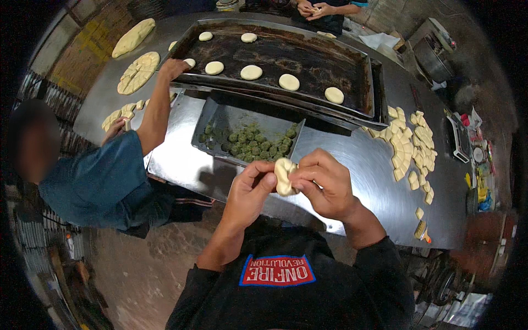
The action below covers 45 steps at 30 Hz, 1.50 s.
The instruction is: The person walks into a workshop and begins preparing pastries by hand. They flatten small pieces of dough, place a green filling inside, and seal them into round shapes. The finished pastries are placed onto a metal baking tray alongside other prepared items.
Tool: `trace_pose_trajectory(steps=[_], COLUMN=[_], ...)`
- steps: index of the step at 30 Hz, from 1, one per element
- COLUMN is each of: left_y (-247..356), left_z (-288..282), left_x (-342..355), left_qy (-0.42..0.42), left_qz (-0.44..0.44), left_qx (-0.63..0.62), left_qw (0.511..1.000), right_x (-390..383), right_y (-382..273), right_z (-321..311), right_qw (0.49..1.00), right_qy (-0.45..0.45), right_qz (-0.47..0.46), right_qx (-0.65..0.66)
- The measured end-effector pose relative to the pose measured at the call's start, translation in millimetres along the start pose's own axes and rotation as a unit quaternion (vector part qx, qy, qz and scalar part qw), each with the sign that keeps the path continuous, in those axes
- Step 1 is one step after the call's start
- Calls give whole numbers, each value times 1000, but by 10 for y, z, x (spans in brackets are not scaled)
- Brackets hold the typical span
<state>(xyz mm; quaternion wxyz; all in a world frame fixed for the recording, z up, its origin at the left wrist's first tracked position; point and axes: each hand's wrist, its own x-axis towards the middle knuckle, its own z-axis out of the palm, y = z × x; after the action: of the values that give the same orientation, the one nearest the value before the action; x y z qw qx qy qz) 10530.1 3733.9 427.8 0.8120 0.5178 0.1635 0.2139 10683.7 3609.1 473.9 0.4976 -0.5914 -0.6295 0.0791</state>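
Between my two hands, above the near edge of the steel table (352, 147), is a pale piece of dough (285, 177) with a folded, uneven rim. My left hand (250, 193) pinches its left side between thumb and fingers. On its other side, the thumb and fingertips of my right hand (324, 184) press into the dough. Just beyond my hands sits a grey metal tray (206, 117) holding many green filling balls (256, 142). Whether any filling is inside the dough, I cannot tell.
Behind the tray, a large dark baking pan (308, 49) carries several flat dough rounds (251, 72). Cut dough pieces (404, 146) lie at right, near a brush (422, 231). At left, a co-worker's hand (174, 68) reaches to the pan. Another person's hands (314, 9) work at the far side.
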Motion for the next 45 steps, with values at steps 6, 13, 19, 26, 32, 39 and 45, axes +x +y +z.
trace_pose_trajectory(steps=[6, 13, 19, 26, 32, 39, 45], left_y=[12, -61, -353, -1119, -1578, -2056, -2184], left_z=[258, 75, 424, 403, 455, 219, 160], left_x=[48, 250, 285, 394, 395, 381, 383], left_qy=[59, 77, 39, 90, 14, -46, -84], left_qz=[156, -83, -303, -427, -364, 115, 52], left_qx=[92, -66, -265, -348, -99, 599, 734], left_qw=[982, 991, 915, 829, 926, 791, 672], right_x=[-69, -291, -196, -445, -988, -2695, -1592], right_y=[-140, -228, -185, -117, 244, 1441, 1255], right_z=[200, 373, -19, 41, -76, 126, -170], right_qw=[989, 997, 993, 988, 975, 848, 893], right_qy=[79, 67, -37, -25, -7, -164, 134], right_qz=[82, 14, 105, 124, 150, 408, 314], right_qx=[95, -47, 47, -86, -164, -295, -294])
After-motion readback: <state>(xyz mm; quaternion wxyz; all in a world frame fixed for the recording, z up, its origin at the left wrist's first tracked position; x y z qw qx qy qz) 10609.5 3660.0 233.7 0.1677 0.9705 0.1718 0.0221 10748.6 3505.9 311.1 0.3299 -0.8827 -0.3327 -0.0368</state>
